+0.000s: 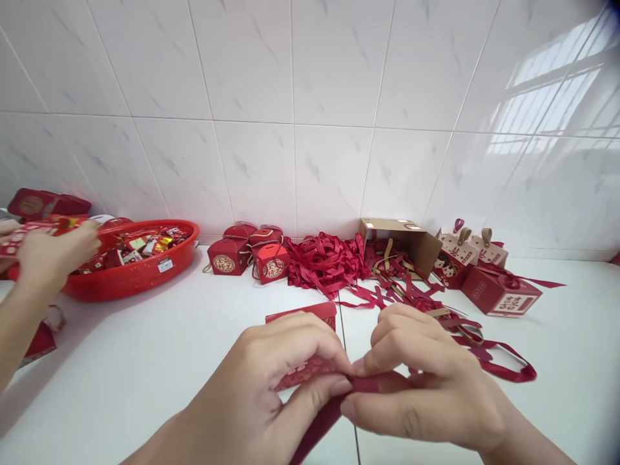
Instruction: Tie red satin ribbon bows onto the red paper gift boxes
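From my remote seat I log a white table (159, 361), 1 dark seam (357, 442) running toward a white, grey-veined tile wall (334, 71); window reflection (537, 90) upper right. Left hand (256, 381) and right hand (431, 387) meet low centre, fingers pinched closed on a dark red strip (318, 427) above the table. Patterned red box (310, 368) just beyond; red basin (130, 284) left.

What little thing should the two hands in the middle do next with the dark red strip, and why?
Maybe let the left hand hold its pinch while the right hand gently eases a little away along the dark red strip. Both hands' fingertips crowd together on it, hiding how it is bent there, so a small gap might help show its shape.
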